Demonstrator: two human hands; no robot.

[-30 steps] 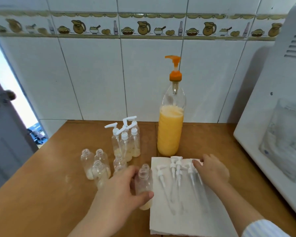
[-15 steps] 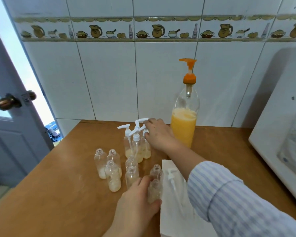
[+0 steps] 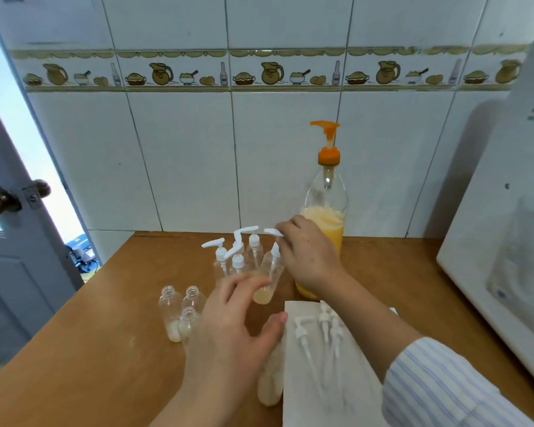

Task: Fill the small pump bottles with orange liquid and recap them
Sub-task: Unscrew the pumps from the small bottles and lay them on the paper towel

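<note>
My right hand (image 3: pixel 309 257) pinches the white pump head of a small capped bottle (image 3: pixel 269 272) and holds it lifted and tilted, pale orange liquid at its bottom. My left hand (image 3: pixel 235 328) is spread, its fingertips at that bottle's lower end. Another small bottle (image 3: pixel 270 383) stands just under my left thumb. Three more capped bottles (image 3: pixel 228 260) stand behind. Three uncapped bottles (image 3: pixel 174 315) with a little liquid stand to the left. The tall supply bottle (image 3: pixel 327 223) of orange liquid, with an orange pump, is partly hidden behind my right hand.
Loose white pump tops (image 3: pixel 321 331) lie on a white paper towel (image 3: pixel 346 383) at front right. A white appliance (image 3: pixel 500 272) fills the right side of the wooden table (image 3: pixel 105 334). A tiled wall is behind, and a door (image 3: pixel 7 257) stands at left.
My right hand has picked one capped bottle out of the group and tilted it. My left hand has lifted off the uncapped bottle and reached up toward the tilted one.
</note>
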